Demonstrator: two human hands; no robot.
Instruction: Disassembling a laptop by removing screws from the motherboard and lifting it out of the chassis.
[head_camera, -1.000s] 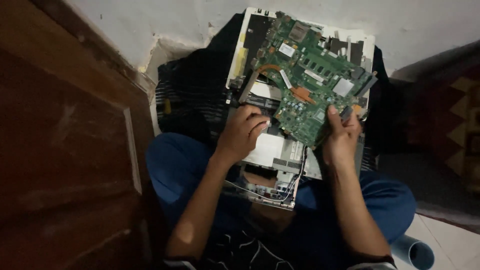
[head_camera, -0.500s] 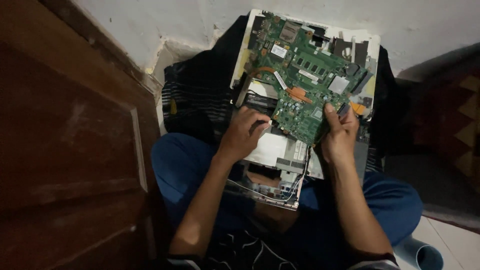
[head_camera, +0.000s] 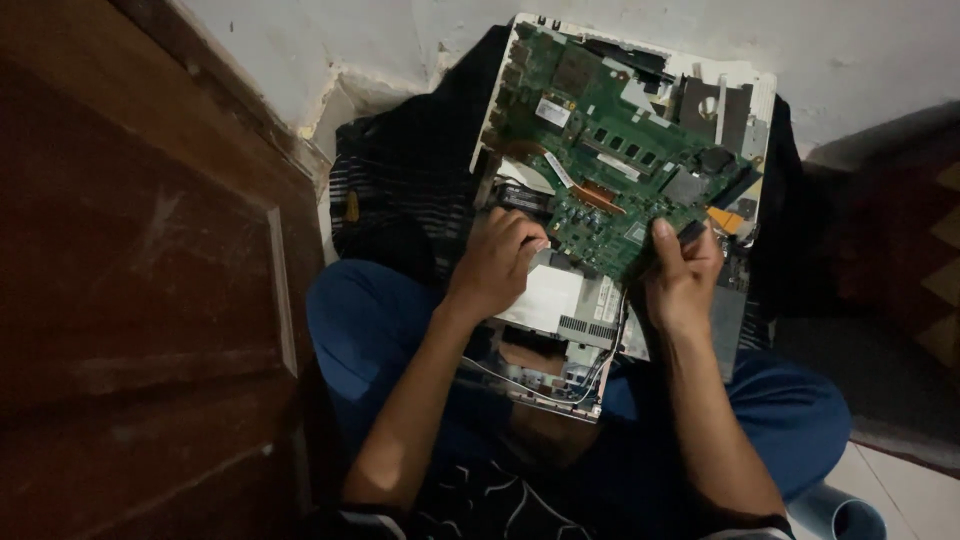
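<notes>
From the head view, you are tilting the green circuit board (head_camera: 620, 160) further up and to the right than a moment ago, off the white laptop base (head_camera: 560, 310) lying across your lap. Your right hand (head_camera: 682, 285) is pinching the board's lower edge, fingers (head_camera: 664, 236) closed on it. Your left hand (head_camera: 497, 262) is curling loosely against the base just below the board, gripping nothing that shows. The board is densely studded with chips, a copper strip crossing it.

Blue trousers (head_camera: 370, 330), dark patterned shirt (head_camera: 480, 505), bare forearms.
</notes>
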